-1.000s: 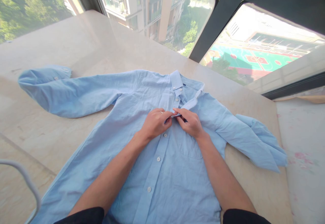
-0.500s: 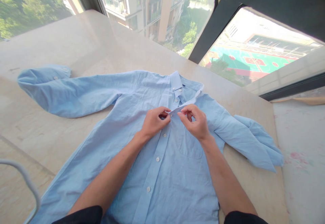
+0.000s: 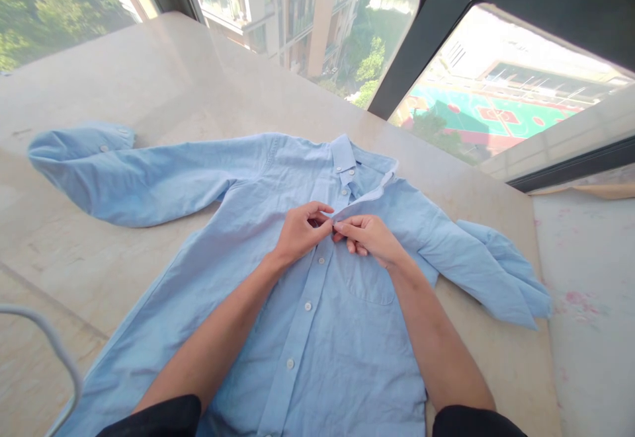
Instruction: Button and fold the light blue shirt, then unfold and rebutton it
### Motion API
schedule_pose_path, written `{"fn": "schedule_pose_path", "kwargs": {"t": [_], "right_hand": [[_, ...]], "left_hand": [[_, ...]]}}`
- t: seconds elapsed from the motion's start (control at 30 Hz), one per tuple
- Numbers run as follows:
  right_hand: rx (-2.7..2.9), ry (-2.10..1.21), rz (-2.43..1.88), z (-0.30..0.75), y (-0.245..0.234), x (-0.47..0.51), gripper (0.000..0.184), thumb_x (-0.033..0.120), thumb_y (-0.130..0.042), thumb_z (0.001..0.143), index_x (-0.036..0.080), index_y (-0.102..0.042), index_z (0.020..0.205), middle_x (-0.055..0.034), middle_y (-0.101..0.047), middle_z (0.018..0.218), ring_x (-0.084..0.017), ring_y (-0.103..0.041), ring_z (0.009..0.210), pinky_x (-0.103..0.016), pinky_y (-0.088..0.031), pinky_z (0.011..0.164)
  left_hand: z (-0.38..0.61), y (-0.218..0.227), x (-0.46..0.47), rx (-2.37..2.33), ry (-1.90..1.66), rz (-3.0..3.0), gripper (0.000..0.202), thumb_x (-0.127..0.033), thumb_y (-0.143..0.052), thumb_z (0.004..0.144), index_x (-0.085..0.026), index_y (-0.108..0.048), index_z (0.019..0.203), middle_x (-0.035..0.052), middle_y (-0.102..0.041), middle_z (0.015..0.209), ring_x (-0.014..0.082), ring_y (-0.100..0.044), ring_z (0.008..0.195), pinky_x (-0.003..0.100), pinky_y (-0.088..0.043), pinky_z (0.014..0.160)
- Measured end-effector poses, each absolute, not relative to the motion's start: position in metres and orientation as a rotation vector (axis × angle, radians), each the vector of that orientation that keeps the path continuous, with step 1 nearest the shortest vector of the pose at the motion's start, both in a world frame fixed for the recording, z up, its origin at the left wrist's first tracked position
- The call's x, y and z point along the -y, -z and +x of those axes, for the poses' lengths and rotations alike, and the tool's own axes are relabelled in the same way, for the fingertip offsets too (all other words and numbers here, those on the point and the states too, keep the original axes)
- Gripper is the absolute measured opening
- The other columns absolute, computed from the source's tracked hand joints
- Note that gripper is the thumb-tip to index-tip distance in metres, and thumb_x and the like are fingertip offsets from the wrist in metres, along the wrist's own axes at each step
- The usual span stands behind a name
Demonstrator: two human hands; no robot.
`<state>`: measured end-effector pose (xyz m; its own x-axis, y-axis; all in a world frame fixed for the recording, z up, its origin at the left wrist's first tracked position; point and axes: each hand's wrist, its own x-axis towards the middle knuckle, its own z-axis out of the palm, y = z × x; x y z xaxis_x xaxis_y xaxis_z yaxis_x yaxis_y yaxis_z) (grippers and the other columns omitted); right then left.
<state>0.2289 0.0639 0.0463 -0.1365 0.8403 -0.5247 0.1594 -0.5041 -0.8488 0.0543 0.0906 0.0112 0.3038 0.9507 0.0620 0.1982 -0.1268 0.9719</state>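
Observation:
A light blue button-up shirt (image 3: 248, 192) lies front side up, its sleeves spread to both sides. At the upper chest, my left hand (image 3: 303, 231) pinches the front placket with thumb and forefinger. Right beside it, my right hand (image 3: 370, 235) has its fingertips closed on the same edge, nearly meeting the left thumb. The button between my fingers is hidden. Below my hands, white buttons (image 3: 308, 306) run down the fastened placket. Above them the front gapes toward the collar (image 3: 343, 156), where more buttons show.
The shirt rests on a pale stone ledge (image 3: 163, 73) beside windows with dark frames (image 3: 401, 47). A white cable (image 3: 54, 341) curves at the lower left. Floral fabric (image 3: 585, 291) covers the right side.
My right hand has moved left and slightly down, bringing its fingertips from the flap's edge to my left thumb. My left hand has stayed nearly in place.

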Motion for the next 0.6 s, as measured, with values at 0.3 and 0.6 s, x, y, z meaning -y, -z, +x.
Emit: {"fn": "schedule_pose_path", "kwargs": {"t": [0.3, 0.6], "right_hand": [[0.998, -1.547, -1.641, 0.22, -0.039, -0.064, 0.037, 0.05, -0.08, 0.062, 0.015, -0.071, 0.07, -0.0021, -0.069, 0.06, -0.004, -0.041, 0.037, -0.019, -0.021, 0.035], [0.981, -1.519, -1.702, 0.219, -0.039, -0.065, 0.029, 0.044, -0.075, 0.062, 0.015, -0.071, 0.064, 0.0027, -0.056, 0.044, -0.005, -0.035, 0.036, -0.021, -0.017, 0.037]], "left_hand": [[0.058, -0.012, -0.089, -1.096, -0.96, 1.506, 0.019, -0.015, -0.064, 0.078, -0.017, -0.067, 0.097, -0.0025, -0.073, 0.069, 0.0114, -0.067, 0.063, 0.021, -0.051, 0.063], [0.056, -0.009, -0.09, -1.139, -1.058, 1.886, 0.017, -0.014, -0.064, 0.078, -0.02, -0.068, 0.093, 0.0017, -0.072, 0.088, 0.0154, -0.065, 0.084, 0.03, -0.052, 0.081]]}}
